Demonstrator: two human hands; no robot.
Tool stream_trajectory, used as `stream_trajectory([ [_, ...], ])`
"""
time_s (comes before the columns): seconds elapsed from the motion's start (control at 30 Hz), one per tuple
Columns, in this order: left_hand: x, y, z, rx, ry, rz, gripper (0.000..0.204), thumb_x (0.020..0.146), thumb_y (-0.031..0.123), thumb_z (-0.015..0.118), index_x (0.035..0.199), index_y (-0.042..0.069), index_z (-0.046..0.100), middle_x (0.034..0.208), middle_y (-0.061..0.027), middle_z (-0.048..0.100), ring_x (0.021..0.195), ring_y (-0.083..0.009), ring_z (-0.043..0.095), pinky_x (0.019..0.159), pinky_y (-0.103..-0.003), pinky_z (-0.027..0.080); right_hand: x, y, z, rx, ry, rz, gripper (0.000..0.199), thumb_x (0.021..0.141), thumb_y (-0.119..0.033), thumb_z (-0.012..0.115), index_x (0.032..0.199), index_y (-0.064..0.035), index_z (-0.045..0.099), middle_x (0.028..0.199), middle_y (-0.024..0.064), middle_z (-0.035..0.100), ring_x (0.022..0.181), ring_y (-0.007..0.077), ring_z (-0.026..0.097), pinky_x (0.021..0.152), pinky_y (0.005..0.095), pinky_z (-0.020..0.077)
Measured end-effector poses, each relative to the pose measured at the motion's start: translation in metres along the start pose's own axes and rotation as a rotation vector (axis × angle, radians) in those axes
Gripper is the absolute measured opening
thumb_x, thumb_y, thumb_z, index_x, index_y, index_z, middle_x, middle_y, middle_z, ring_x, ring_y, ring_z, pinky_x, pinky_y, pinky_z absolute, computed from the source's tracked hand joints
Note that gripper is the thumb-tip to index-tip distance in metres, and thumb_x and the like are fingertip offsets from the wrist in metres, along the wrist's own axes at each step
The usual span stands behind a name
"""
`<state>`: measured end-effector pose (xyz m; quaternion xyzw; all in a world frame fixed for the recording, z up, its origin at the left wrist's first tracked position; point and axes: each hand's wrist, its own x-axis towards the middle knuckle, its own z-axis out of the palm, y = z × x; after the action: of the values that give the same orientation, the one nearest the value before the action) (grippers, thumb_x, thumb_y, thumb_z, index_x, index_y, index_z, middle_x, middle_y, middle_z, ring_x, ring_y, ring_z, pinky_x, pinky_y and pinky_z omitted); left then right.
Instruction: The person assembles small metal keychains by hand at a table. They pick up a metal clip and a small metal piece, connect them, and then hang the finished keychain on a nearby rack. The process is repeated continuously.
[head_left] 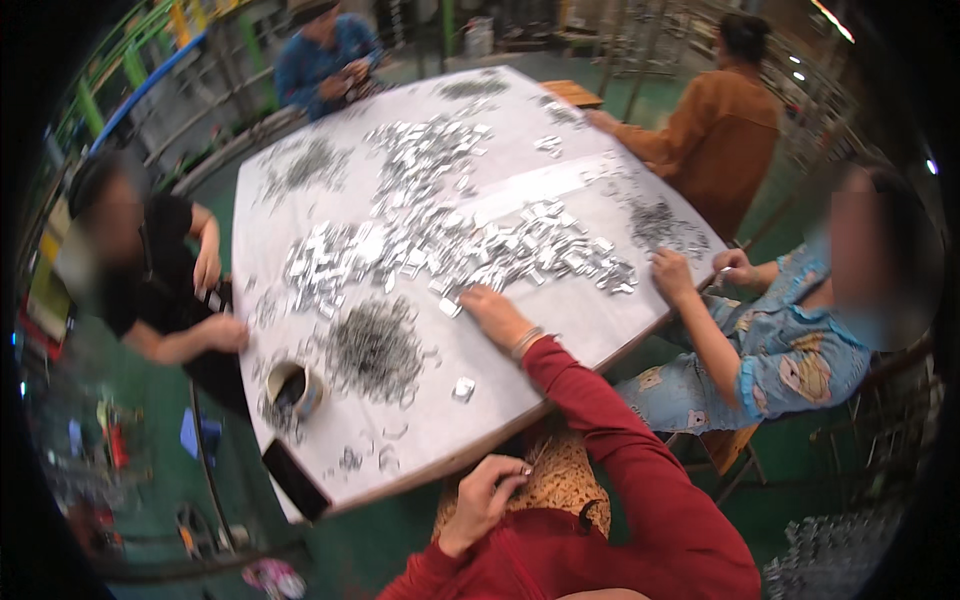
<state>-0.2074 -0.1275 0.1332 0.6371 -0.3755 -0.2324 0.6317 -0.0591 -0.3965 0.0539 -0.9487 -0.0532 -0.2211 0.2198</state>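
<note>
At the near side of the table, my right hand [495,318] reaches out with fingers extended. Its fingertips rest at the near edge of a heap of small shiny silver metal pieces [425,235], close to one loose piece [450,306]. Down by my lap, my left hand [484,502] is closed in a pinch; a tiny shiny thing shows at its fingertips, too small to make out. A dense pile of small dark wire-like clips [374,350] lies left of my right hand. One silver piece [463,389] sits apart, nearer to me.
On the white-covered table [430,430], a cup [295,388] and a black phone [295,480] stand near the left corner. More clip piles [655,220] lie toward the other sides. Several people sit around the table, their hands at its edges. A blue stool [200,435] is on the floor.
</note>
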Motion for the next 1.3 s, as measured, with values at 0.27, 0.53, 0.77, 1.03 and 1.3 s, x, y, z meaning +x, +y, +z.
stream_trajectory([
  [0.27, 0.005, -0.004, 0.001, -0.055, 0.009, 0.14, 0.012, 0.08, -0.009, 0.059, 0.089, -0.001, 0.058, 0.089, -0.0112, 0.062, 0.079, -0.018, 0.059, 0.069, -0.027, 0.05, -0.044, -0.058, -0.052, 0.504, 0.285, 0.398, 0.029, 0.079, -0.003, 0.057, 0.107, 0.0015, 0.061, 0.089, 0.0125, 0.065, 0.078, 0.0199, 0.065, 0.07, 0.0308, 0.0508],
  [0.53, 0.011, -0.003, 0.003, -0.007, 0.038, 0.075, 0.007, 0.086, -0.003, 0.055, 0.092, -0.001, 0.056, 0.086, -0.0078, 0.06, 0.08, -0.0143, 0.058, 0.073, -0.026, 0.047, -0.147, -0.175, -0.132, 1.205, 0.212, 0.617, 0.024, 0.08, 0.0, 0.065, 0.104, 0.0026, 0.065, 0.091, 0.0072, 0.067, 0.081, 0.01, 0.062, 0.075, 0.0224, 0.0499],
  [0.77, 0.013, 0.015, 0.019, 0.078, 0.02, 0.154, 0.009, 0.084, -0.003, 0.058, 0.093, 0.0, 0.057, 0.084, -0.0076, 0.062, 0.076, -0.0138, 0.06, 0.068, -0.025, 0.048, -0.168, -0.197, -0.165, 1.021, 0.314, 0.632, 0.022, 0.078, 0.0, 0.067, 0.1, 0.0026, 0.066, 0.089, 0.007, 0.068, 0.08, 0.0097, 0.062, 0.074, 0.0222, 0.0507],
  [1.03, 0.006, 0.024, 0.018, 0.167, 0.059, 0.161, 0.028, 0.081, 0.006, 0.067, 0.106, 0.002, 0.055, 0.099, -0.0093, 0.062, 0.091, -0.0182, 0.061, 0.078, -0.029, 0.049, -0.165, -0.204, -0.171, 1.095, 0.362, 0.67, 0.022, 0.076, 0.001, 0.068, 0.097, 0.0033, 0.067, 0.086, 0.007, 0.068, 0.078, 0.0097, 0.062, 0.071, 0.0217, 0.0508],
  [1.3, 0.029, 0.202, -0.093, 0.624, 0.553, 0.875, 0.081, 0.068, 0.046, 0.076, 0.126, 0.0, 0.041, 0.122, -0.0203, 0.047, 0.114, -0.0333, 0.046, 0.097, -0.043, 0.036, -0.162, -0.206, -0.183, 1.036, 0.403, 0.653, 0.02, 0.074, 0.005, 0.069, 0.094, 0.0043, 0.066, 0.084, 0.0084, 0.068, 0.074, 0.0116, 0.064, 0.068, 0.0225, 0.0531],
])
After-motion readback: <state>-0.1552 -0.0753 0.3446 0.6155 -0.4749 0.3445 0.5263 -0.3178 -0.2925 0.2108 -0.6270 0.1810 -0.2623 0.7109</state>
